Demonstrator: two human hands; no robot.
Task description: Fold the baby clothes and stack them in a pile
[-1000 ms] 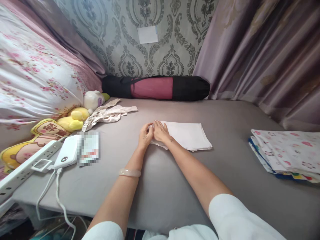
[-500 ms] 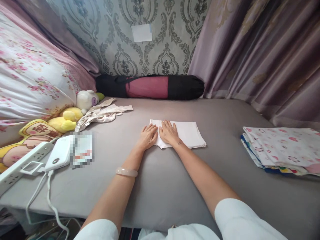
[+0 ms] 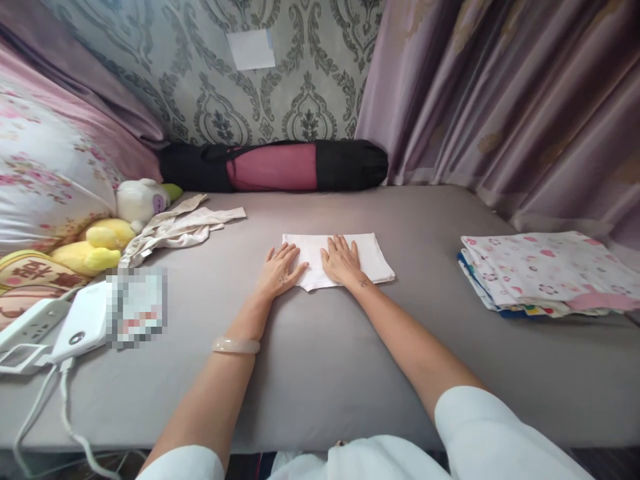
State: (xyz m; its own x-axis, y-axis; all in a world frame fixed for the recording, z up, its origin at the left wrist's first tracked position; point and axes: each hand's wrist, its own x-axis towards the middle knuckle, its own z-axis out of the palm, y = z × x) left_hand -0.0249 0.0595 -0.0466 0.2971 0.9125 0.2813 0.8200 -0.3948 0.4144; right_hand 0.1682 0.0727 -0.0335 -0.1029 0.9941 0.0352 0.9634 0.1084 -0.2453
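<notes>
A white folded cloth (image 3: 373, 257), perhaps a garment, lies flat on the grey sheet in front of me. My left hand (image 3: 281, 269) rests at its left end, fingers spread, partly on the cloth and partly on the sheet. Flat on the middle of the cloth lies my right hand (image 3: 343, 260), its fingers stretched out and pointing away from me. Neither hand grips anything. The cloth's right part shows stacked layers along its edge, and a small pointed corner sticks out at the near side.
A stack of folded printed cloths (image 3: 545, 273) lies at the right. To the left are a crumpled pale garment (image 3: 185, 227), plush toys (image 3: 143, 203), a white power bank (image 3: 83, 320) with cables and a power strip (image 3: 35, 323). A black and pink rolled bag (image 3: 273, 167) lies along the wall.
My hands have moved apart: the left has shifted toward the cloth's left end, while the right stays on its middle. The whole view has turned somewhat to the right.
</notes>
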